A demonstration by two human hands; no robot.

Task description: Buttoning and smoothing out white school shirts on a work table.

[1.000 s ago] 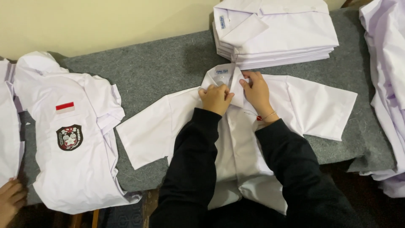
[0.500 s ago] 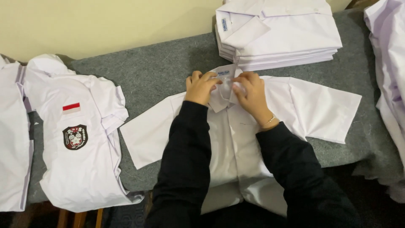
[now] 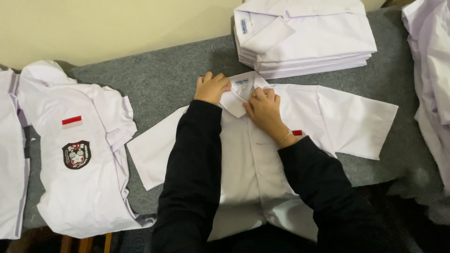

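Since half a second ago the left hand [image 3: 212,87] has slid a little outward along the collar, while the right hand [image 3: 265,110] has come down onto the collar's front. Both rest on the white short-sleeved cotton shirt [image 3: 248,159] spread face up at the middle of the grey felt-covered table [image 3: 154,79], its sleeves reaching toward 3 and 9 o'clock. The left hand's fingers are curled over the collar's left wing at 12 o'clock of the shirt, gripping it; the fingertips are tucked under the cloth and cannot be seen. The right hand pinches the collar point just beside it, thumb pressed on the fabric. Black sleeves hide much of the shirt's front, and a small red patch [image 3: 297,132] peeks out beside the right wrist. At 1 o'clock lies a stack of folded white shirts [image 3: 304,40], its top cut off. At 9 o'clock lies another white shirt with a red-and-white patch and a dark round badge [image 3: 79,159]. At 3 o'clock loose white cloth [image 3: 433,84] runs off the frame.
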